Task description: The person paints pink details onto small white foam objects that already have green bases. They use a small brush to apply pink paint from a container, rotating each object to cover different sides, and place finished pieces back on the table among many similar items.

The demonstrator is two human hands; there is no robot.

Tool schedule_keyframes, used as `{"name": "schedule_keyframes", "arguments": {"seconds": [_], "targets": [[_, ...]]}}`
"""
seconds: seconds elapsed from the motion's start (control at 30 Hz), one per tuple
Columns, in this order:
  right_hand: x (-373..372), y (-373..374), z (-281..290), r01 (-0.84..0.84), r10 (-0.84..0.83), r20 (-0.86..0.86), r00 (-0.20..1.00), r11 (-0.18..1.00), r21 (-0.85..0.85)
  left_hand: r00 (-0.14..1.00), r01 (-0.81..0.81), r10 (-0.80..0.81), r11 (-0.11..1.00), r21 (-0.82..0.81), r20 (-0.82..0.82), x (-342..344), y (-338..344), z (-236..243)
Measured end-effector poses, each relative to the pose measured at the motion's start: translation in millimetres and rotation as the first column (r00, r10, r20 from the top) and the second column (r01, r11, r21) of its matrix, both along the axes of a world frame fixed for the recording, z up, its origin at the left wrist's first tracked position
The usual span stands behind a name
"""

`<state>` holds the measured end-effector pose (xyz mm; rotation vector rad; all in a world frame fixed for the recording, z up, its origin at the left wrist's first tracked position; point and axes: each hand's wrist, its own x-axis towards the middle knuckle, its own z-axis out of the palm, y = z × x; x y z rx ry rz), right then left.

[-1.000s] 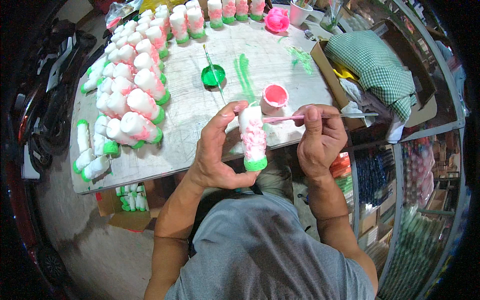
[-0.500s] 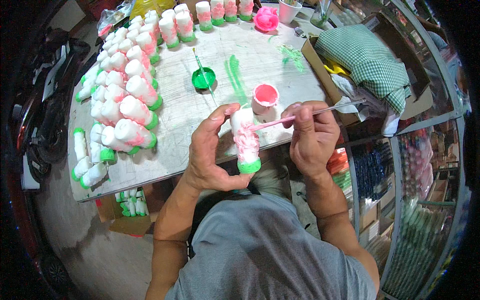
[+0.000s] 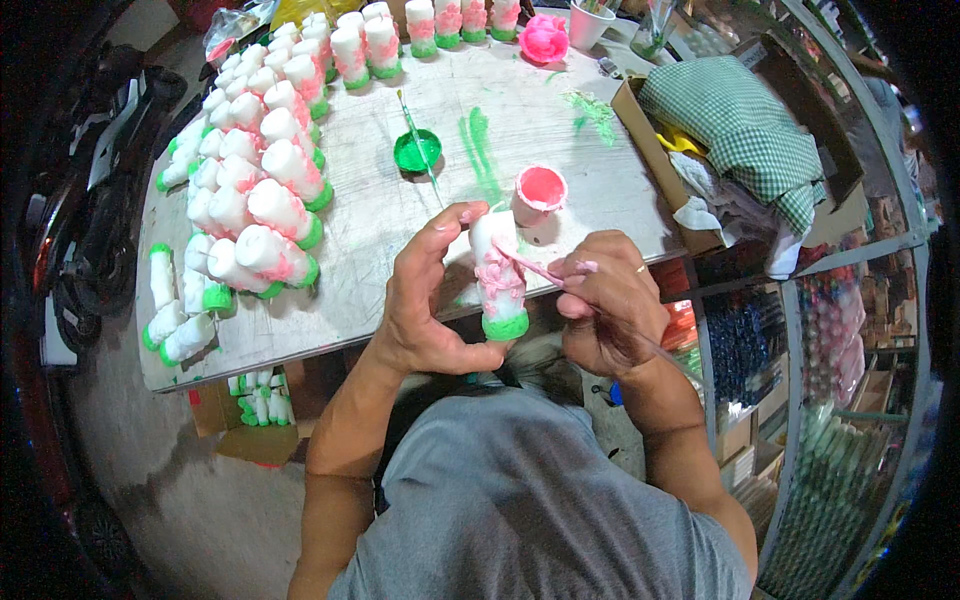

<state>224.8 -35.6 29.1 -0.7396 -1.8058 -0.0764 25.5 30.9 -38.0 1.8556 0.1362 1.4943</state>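
Candle rows: at the left of the bench (image 3: 355, 150), many white candles (image 3: 270, 250) with green bases and pink patches stand or lie close together.
Green dish: a small dish (image 3: 407, 159) of green paint sits near the middle, a second brush (image 3: 418, 139) lying across it.
Left hand: the left hand (image 3: 425, 305) pinches the candle endwise, thumb at the base, a fingertip at the top; this grip is little changed.
Held candle: the candle (image 3: 499, 285) is nearly upright at the bench's near edge, raised pattern toward the right hand.
Pink cup: the cup (image 3: 528, 213) of pink paint stands just beyond the candle.
Paintbrush: the brush's handle rose rightward half a second ago; now the paintbrush (image 3: 535, 268) slopes down rightward, tip at the upper pattern.
Right hand: the right hand (image 3: 615, 305), its fingers pinching the paintbrush, has rolled knuckles-up and come closer, probably to coat the pattern from another angle.
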Motion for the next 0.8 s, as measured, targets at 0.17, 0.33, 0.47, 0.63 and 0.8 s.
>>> {"name": "schedule_keyframes", "arguments": {"seconds": [0.17, 0.33, 0.47, 0.63, 0.8], "targets": [[-2.0, -7.0, -0.8, -0.020, -0.020, -0.276, 0.961, 0.990, -0.138, 0.999, -0.016, 0.015, 0.999, -0.029, -0.030, -0.3, -2.5, 2.7], [-1.0, -9.6, 7.8, -0.038, 0.041, 0.057, 0.998, 0.998, -0.054, 0.999, -0.043, 0.043, 0.999, -0.015, -0.005, -0.8, 0.6, -3.1], [-1.9, -16.9, 9.3, -0.015, 0.021, 0.077, 0.997, 0.996, -0.086, 0.999, -0.047, 0.047, 0.999, -0.001, 0.011, 1.4, 0.7, -3.3], [2.7, -12.7, 10.7, -0.007, 0.028, 0.142, 0.989, 0.989, -0.147, 0.998, -0.063, 0.063, 0.998, -0.018, -0.017, -0.4, -0.1, -3.6], [3.2, -15.0, -3.0, -0.088, 0.033, -0.357, 0.934, 0.986, -0.140, 1.000, -0.007, 0.006, 1.000, -0.027, -0.004, 0.1, -0.4, 3.3]]}}
